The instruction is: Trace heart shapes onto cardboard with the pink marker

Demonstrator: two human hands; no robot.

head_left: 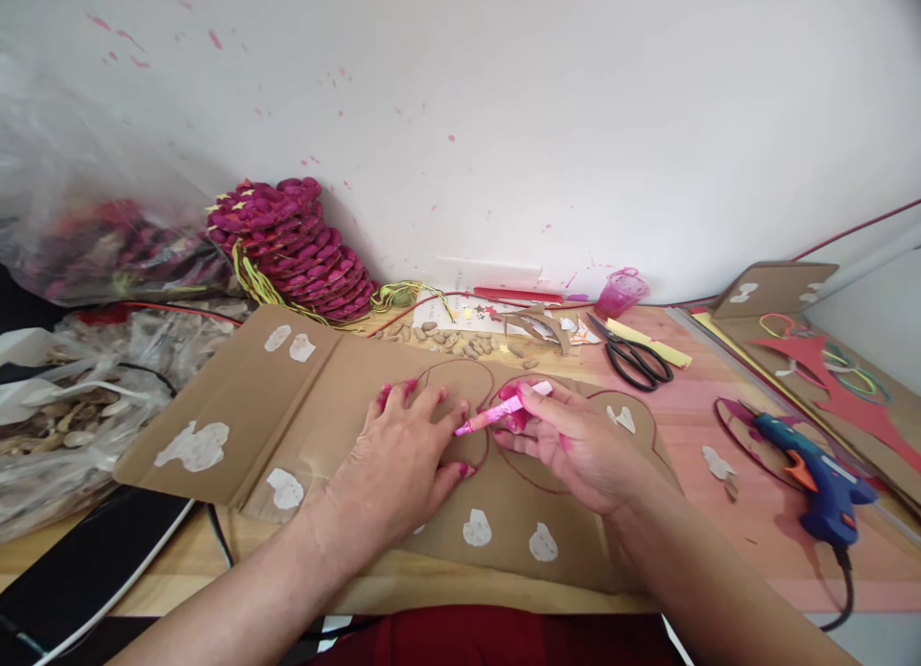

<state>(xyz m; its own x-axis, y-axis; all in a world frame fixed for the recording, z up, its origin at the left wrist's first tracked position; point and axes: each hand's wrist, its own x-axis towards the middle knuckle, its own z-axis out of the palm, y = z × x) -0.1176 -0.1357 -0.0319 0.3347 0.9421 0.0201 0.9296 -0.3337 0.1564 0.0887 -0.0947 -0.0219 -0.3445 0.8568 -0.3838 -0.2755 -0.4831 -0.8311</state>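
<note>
One pink marker [487, 417], one blue glue gun [818, 482], one pair of scissors [613, 343], one pink cup [622, 292]

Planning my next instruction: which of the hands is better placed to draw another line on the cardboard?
Probably the right hand: it holds the pink marker above the cardboard, tip angled toward the left hand. The left hand rests palm down on the cardboard, perhaps steadying it.

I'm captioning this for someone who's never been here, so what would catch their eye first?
Probably the bumpy magenta stack by the white wall, at the back left. Next, the pink marker in the right hand, over the cardboard where the left hand lies. The blue glue gun on the right likely follows.
</note>
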